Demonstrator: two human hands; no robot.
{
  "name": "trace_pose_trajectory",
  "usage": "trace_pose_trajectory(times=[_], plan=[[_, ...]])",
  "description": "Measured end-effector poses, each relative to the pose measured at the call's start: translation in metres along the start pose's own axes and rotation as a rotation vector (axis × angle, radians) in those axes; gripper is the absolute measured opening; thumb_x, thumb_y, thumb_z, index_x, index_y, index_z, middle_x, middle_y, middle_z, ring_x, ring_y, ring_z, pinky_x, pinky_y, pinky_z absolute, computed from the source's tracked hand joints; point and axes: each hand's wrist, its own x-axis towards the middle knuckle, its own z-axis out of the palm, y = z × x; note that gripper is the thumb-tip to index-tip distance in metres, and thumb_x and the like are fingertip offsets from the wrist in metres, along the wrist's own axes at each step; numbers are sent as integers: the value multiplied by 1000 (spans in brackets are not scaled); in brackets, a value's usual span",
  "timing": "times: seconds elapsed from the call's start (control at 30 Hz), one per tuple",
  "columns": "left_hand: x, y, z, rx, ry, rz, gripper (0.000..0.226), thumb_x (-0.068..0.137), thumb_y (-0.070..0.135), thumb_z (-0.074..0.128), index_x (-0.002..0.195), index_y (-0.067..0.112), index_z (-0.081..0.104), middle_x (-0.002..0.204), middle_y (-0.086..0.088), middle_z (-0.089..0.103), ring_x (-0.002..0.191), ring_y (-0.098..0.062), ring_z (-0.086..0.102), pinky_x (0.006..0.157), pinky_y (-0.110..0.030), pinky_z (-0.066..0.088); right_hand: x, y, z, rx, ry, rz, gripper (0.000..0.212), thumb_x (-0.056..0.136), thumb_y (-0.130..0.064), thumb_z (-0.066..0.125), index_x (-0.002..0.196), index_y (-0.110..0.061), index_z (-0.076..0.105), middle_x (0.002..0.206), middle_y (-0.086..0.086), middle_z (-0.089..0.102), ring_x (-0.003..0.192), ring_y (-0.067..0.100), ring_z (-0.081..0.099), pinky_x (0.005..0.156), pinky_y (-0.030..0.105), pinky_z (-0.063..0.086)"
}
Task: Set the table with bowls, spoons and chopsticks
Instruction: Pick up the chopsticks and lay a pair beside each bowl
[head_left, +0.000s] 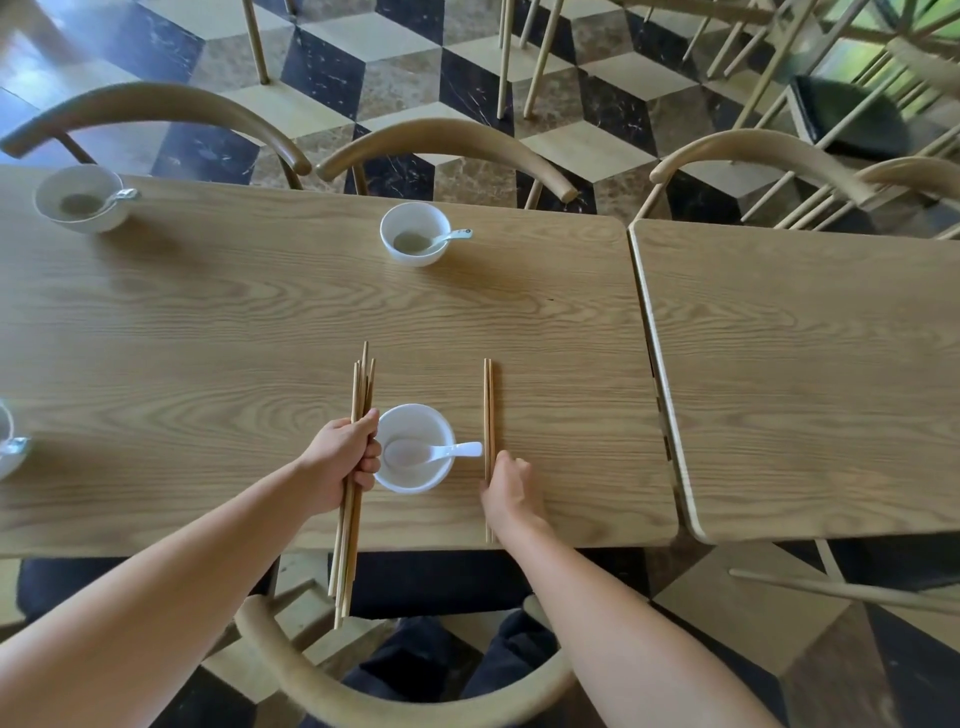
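We judge the chopstick bundle (361, 387) light, stiff, slippery; left hand (343, 462) clasps it mid-length. Right hand (511, 491) curls over laid pair (488, 405), grip unclear.

"What was on the worktop (260, 322)?"

"On my side, a white near bowl (410, 486) close to the edge. A pair of chopsticks (488, 405) lay just right of it, pointing away from me."

"And further off?"

"A second bowl (415, 258) by the far edge and a third bowl (83, 224) at far left. A fourth bowl (4, 467) was cut off at left. Another worktop (805, 374) stood alongside on the right."
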Motion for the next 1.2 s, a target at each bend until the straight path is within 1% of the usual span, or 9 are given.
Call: trace_pose_trajectory(times=[0.1,0.23,0.37,0.53,0.73,0.9,1.0,1.07,1.2], plan=[[1,1,3,0,3,-1,34,103,34,50,75,19,39,59,2,31,44,-9,28,35,-16,22,0,0,1,-45,-14,-35,17,99,-13,40,93,-12,56,92,-3,57,81,16,58,62,23,36],[1,3,10,5,8,1,34,103,34,51,75,19,39,58,2,33,43,-9,29,35,-16,22,1,-1,-1,-42,-27,-24,18,99,-13,40,92,-12,56,91,-3,59,73,15,54,61,27,39],[0,4,16,9,8,3,34,103,34,51,75,19,39,59,1,33,44,-10,28,36,-16,22,0,-7,-5,-82,-58,-32,24,99,-18,42,114,-6,56,112,17,60,104,35,59,77,36,41],[-4,5,21,29,15,4,34,103,34,51,75,19,40,59,1,34,44,-10,29,35,-17,23,-2,-7,-7,-80,-70,-28,23,98,-19,43,115,-7,55,115,17,60,105,34,59,78,36,42],[-8,9,26,24,28,-14,33,102,32,52,75,18,42,56,1,36,43,-10,30,35,-17,24,-12,-4,-17,-62,-42,-74,20,92,-22,61,105,-6,57,111,10,62,99,26,63,79,32,52],[-13,19,37,-34,-37,-70,16,94,17,44,80,12,49,57,-5,43,45,-17,37,38,-19,28,-11,-5,-40,29,118,-38,14,92,-23,54,89,-9,55,94,10,64,88,28,60,75,36,49],[-17,23,50,-71,-109,-37,17,101,10,43,88,8,53,63,-8,51,47,-18,45,39,-23,38,-9,-12,-62,123,202,-50,12,88,-20,55,84,-10,60,83,5,67,79,27,63,70,36,53],[-20,24,59,-121,-196,4,19,105,9,42,92,4,55,71,-11,60,55,-21,59,45,-28,52,-15,-23,-73,317,123,-66,13,87,-26,61,82,-15,66,78,0,70,73,23,69,70,41,59],[-25,24,73,-201,-307,84,23,106,9,44,94,0,61,96,-16,73,73,-23,73,63,-36,62,-42,-49,-90,678,-338,-116,18,95,-29,61,95,-15,73,94,8,75,74,20,69,62,35,59]])
